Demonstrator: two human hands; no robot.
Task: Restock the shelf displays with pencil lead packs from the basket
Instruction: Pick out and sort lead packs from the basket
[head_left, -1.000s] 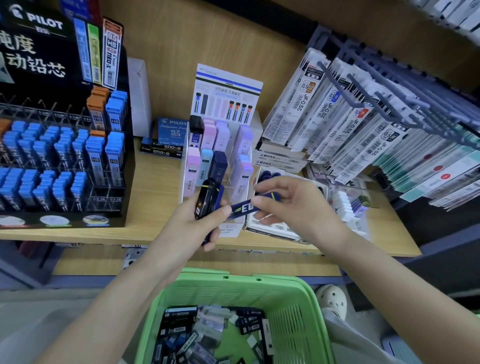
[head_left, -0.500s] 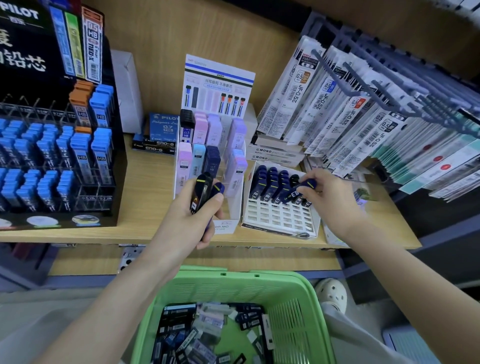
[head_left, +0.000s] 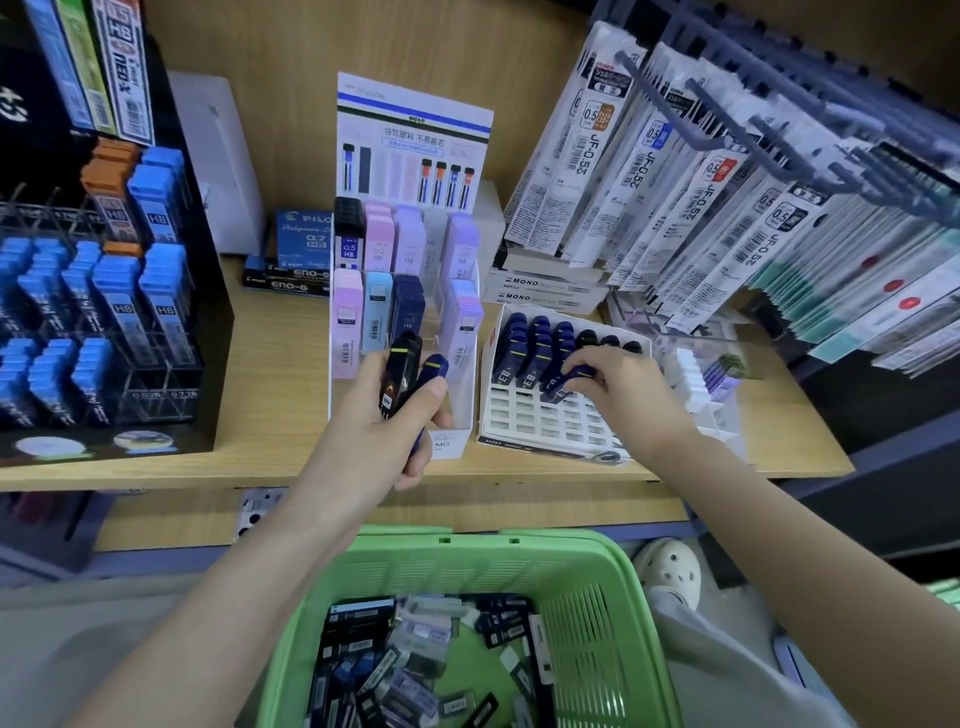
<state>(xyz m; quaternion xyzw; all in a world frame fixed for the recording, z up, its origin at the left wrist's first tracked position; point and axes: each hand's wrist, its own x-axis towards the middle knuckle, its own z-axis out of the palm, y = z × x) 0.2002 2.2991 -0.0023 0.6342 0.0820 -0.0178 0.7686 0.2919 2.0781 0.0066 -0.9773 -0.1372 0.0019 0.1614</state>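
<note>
At the grid tray (head_left: 545, 423), navy pack (head_left: 575, 374) tight between right fingertips (head_left: 598, 385); two packs (head_left: 402, 371) in left fist (head_left: 374, 431).

Right hand (head_left: 618, 384): moved away from beside left hand (head_left: 384, 415), down onto white tray (head_left: 545, 421).
Navy pack (head_left: 571, 375): carried along, now at tray slots under right fingers.

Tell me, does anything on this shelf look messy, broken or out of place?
Nothing looks broken or spilled. The white grid tray is only filled along its back rows, its front cells empty, where the right hand holds a dark blue pack. The packs in the green basket lie in a loose jumble.
</note>
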